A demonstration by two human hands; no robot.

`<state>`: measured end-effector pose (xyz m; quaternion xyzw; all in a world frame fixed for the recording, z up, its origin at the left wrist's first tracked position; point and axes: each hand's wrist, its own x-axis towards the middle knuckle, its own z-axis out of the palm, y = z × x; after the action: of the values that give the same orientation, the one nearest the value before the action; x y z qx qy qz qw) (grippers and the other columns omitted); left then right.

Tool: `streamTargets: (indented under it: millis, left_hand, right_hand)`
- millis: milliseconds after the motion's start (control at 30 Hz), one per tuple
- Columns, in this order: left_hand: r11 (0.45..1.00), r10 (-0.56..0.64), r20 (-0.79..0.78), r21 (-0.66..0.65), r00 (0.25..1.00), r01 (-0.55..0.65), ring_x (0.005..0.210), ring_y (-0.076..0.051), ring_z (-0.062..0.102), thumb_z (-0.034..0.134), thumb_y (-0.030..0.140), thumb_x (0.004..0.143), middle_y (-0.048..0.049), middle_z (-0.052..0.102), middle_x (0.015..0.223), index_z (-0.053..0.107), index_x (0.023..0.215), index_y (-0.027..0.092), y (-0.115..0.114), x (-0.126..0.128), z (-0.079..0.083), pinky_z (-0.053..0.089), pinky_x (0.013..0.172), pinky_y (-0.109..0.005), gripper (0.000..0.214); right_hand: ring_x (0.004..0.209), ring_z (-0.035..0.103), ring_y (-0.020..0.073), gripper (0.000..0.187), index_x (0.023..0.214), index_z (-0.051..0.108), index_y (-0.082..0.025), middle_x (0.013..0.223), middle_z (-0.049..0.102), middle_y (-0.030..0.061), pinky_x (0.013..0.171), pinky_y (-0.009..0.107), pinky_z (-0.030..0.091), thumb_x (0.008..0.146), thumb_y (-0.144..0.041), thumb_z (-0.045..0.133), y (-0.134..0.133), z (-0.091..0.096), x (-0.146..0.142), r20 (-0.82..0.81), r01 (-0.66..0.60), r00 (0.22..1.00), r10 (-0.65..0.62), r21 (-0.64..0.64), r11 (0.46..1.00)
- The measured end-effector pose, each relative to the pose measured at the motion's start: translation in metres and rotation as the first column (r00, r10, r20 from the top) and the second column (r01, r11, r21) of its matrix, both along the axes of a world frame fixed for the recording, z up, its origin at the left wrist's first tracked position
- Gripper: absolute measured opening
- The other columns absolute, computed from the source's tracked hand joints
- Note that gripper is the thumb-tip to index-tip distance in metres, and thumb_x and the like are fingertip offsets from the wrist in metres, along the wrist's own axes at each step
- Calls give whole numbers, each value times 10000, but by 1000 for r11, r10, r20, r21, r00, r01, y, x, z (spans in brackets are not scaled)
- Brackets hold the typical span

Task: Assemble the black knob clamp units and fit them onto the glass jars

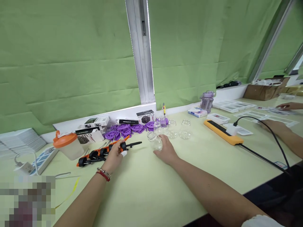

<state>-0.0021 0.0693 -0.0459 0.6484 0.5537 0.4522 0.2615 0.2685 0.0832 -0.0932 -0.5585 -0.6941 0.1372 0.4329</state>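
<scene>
My left hand [115,153] is closed around an orange-and-black device [132,145] with a thin black shaft pointing right. Beside it, several similar orange-and-black devices [94,155] lie in a row on the table. My right hand [167,151] grips a small clear glass jar [156,143] that is tilted, its mouth toward the upper left. Behind that hand stand several more clear jars [185,132]. A heap of purple wheel-shaped parts [123,129] lies near the wall.
Printed boxes [91,136] and an orange-lidded cup [68,146] stand at left. A yellow-and-black power strip [222,132] with a cable lies at right, near a purple bottle [207,101]. Another person's hand [274,126] rests on the table at far right.
</scene>
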Motion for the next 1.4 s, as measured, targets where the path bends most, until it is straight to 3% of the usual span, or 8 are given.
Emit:
streamTargets:
  millis: [100,200,367,500,733,900,1133,1400]
  left_hand:
    - [996,39,243,-90,969,-18,864,-172,595,690,299,608,-53,596,983,519,1150,200,-18,-5,3,455,796,-317,576]
    - [988,117,456,-143,882,-57,815,-148,585,724,267,557,-19,580,927,523,1099,208,-33,-7,4,448,767,-300,580]
    - [991,97,622,-133,777,-17,766,-121,553,708,212,552,9,560,886,531,1075,217,-46,-8,9,431,711,-261,552]
    - [997,66,585,-66,808,-34,772,-108,526,675,194,589,11,556,916,527,1117,225,-42,-16,7,425,728,-247,548]
    - [1000,25,515,-11,857,-23,893,-134,544,651,212,647,-12,576,1069,513,1187,251,-34,-32,-1,429,801,-260,559]
    - [998,-17,545,-48,838,51,875,-134,548,688,295,688,-20,567,1058,504,1187,237,-36,-32,0,421,865,-304,535]
    - [995,-32,549,-57,835,76,907,-151,557,710,274,674,-17,562,1069,513,1196,250,-34,-31,-4,408,912,-334,558]
    - [985,-114,472,-61,874,162,990,-170,533,729,278,691,-47,568,1121,538,1188,230,-38,-23,-5,406,948,-351,535]
  right_hand:
    - [1256,406,275,765,1320,369,-223,1347,425,93,1064,424,331,630,-290,693,-2,1,0,23,-2,1000,3,-12,1000]
    - [1247,411,276,773,1315,382,-215,1337,442,93,1059,420,334,617,-301,705,-6,3,-2,36,-21,999,21,-17,1000]
    - [1257,421,256,799,1313,359,-228,1345,442,91,1051,401,349,608,-328,722,-14,6,-7,-68,-82,995,77,-73,994]
    - [1240,453,246,808,1264,354,-234,1319,459,112,1005,394,395,572,-326,762,-8,14,-11,-299,-168,946,121,-134,977]
    - [1145,486,247,809,1210,459,-235,1209,474,101,829,353,493,488,-276,823,7,47,-19,-589,-407,777,225,-196,892]
    - [1047,500,200,813,1229,462,-269,1181,443,69,840,350,477,509,-291,840,5,40,-16,-753,-511,616,229,-161,844]
    - [1020,469,183,655,1076,500,-278,1130,460,36,777,303,475,519,-235,842,2,36,6,-732,-596,596,328,-130,792]
    - [1129,416,223,677,1076,517,-274,1197,417,54,809,351,504,490,-229,852,-7,39,-6,-711,-683,576,404,-147,716]
